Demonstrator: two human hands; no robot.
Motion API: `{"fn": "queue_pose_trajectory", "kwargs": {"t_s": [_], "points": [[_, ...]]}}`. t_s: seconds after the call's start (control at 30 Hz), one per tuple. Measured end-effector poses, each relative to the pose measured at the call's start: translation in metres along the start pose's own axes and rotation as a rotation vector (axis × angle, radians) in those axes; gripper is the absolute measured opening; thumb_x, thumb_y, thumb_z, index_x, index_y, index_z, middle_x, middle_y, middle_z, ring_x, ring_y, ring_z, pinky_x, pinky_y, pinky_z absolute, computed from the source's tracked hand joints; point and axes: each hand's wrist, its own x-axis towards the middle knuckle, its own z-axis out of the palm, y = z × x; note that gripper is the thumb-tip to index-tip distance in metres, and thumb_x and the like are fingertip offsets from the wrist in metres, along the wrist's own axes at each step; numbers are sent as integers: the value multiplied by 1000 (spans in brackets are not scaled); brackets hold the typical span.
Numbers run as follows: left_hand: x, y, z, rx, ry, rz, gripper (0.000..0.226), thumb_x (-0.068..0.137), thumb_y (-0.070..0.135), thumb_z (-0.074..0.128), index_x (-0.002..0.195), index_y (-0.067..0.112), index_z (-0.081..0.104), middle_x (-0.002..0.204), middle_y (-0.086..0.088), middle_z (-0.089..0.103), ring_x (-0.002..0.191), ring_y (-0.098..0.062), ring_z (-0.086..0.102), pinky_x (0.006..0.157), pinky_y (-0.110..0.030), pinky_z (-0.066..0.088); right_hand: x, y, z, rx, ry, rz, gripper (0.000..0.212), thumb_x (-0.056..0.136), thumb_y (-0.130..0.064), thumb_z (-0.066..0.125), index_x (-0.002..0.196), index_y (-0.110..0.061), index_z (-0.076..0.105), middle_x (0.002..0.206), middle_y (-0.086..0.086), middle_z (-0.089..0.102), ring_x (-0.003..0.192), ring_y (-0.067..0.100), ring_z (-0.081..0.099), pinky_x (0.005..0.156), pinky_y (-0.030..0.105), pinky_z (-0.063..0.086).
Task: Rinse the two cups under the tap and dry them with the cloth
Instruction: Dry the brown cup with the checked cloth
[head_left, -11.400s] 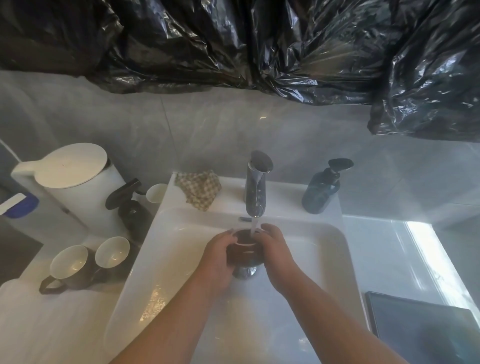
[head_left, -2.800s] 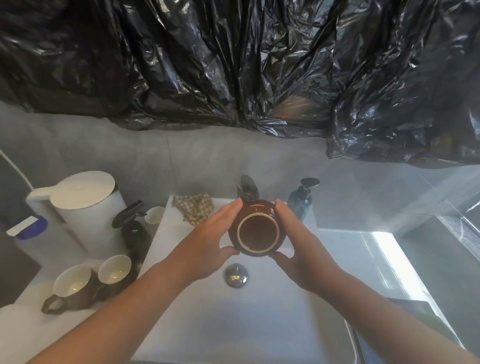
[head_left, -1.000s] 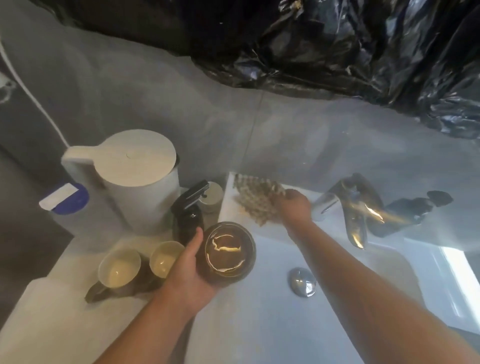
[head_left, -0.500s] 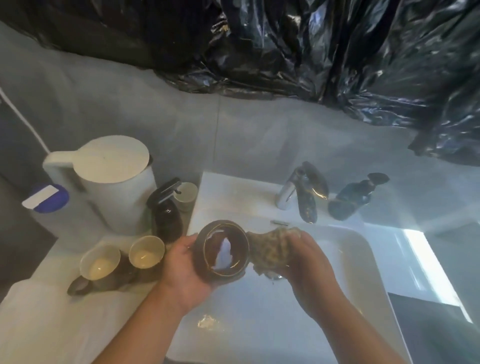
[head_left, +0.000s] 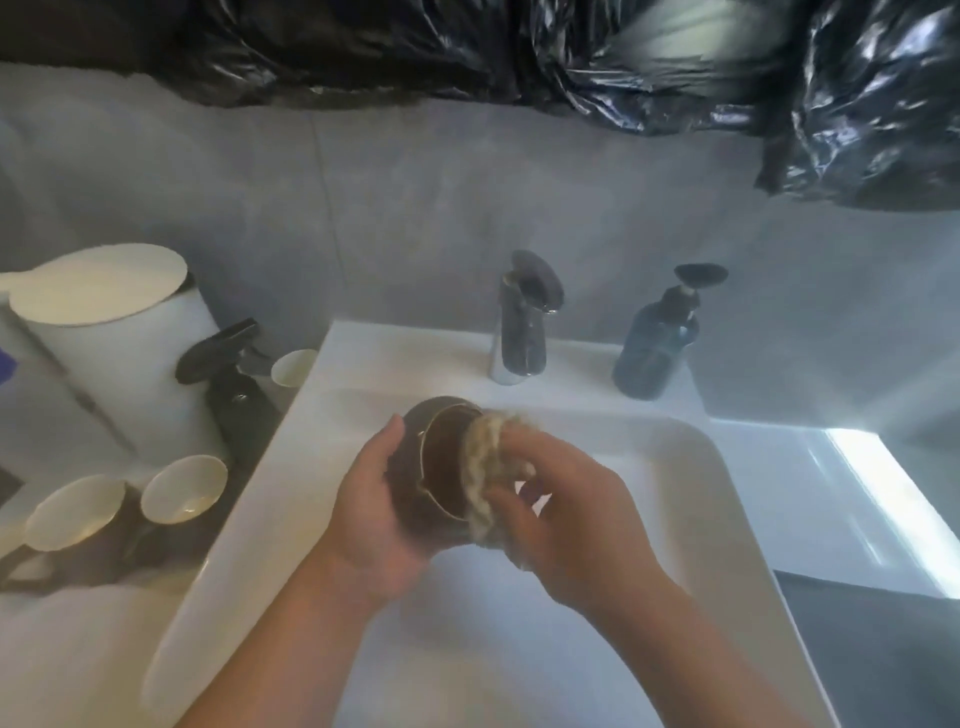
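Head view: your left hand curls round the cup, which lies tipped on its side above the sink. Your right hand pinches the cloth against its rim. Cup probably wet, slick, breakable: hold the body firmly. Cloth soft, bunches.

A white counter carries a white basin. On the basin's back ledge stand a chrome tap and a dark blue pump bottle. Left of the basin, the counter holds a white kettle, a black spray bottle, a small white cup, a near dark mug and a far dark mug, the two mugs touching.
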Motion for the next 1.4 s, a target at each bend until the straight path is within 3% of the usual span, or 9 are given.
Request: {"fn": "queue_pose_trajectory", "kwargs": {"t_s": [0.13,0.27,0.53,0.67,0.8,0.9,1.03,1.2,1.4], "points": [[12,-6,-3,221,-9,66,53,74,52,48,88,15,82,99,-16,76,76,-27,73,76,-45,51,5,13,19,-340,13,-309,22,91,-31,50,86,-26,70,90,-13,70,72,16,57,64,33,56],[19,-5,-6,356,-74,81,56,85,52,40,84,16,83,95,-9,78,74,-23,73,69,-36,51,0,13,20,-385,-164,-283,32,92,-50,23,81,-33,47,95,-10,61,77,16,41,72,32,42],[32,-28,-7,486,-174,144,48,85,53,42,100,22,76,100,-10,71,76,-27,67,65,-40,56,-5,19,-5,-337,-337,-142,17,90,-39,61,75,-32,59,72,-8,64,60,1,56,59,20,53],[28,-33,-10,475,-149,182,49,87,55,45,93,17,76,96,-12,70,87,-31,64,77,-41,50,-12,21,-3,-13,-400,-69,21,94,-23,63,73,-27,66,54,-17,57,46,-1,50,42,10,36],[7,-33,-2,413,-71,184,47,77,52,58,94,9,68,95,-18,61,93,-34,56,85,-43,43,-22,22,7,480,-534,26,23,99,-1,51,116,-7,66,67,0,52,51,19,30,47,22,16],[-13,-33,6,374,-42,212,46,80,51,55,100,10,64,94,-16,62,85,-32,61,80,-39,47,-33,10,5,337,-455,1,28,95,-8,54,121,-13,66,79,4,58,50,11,42,45,22,31],[-25,-33,7,451,-87,297,44,89,49,46,79,13,69,77,-9,69,61,-26,65,66,-31,47,-48,-7,12,-212,-196,-56,26,95,-28,53,118,-27,65,109,-2,68,96,19,63,86,34,54],[-33,-38,4,351,-94,348,39,86,48,54,94,11,66,95,-18,59,82,-32,58,74,-37,45,-65,-14,30,-85,-125,-87,17,97,-31,50,85,-31,62,93,-5,68,84,16,65,80,40,57],[-35,-43,-7,343,-265,348,33,73,45,62,67,12,65,69,-10,59,62,-27,56,63,-33,42,-71,-14,25,203,-182,-161,18,92,-9,58,87,-17,74,85,2,76,74,9,70,74,30,56]]}}
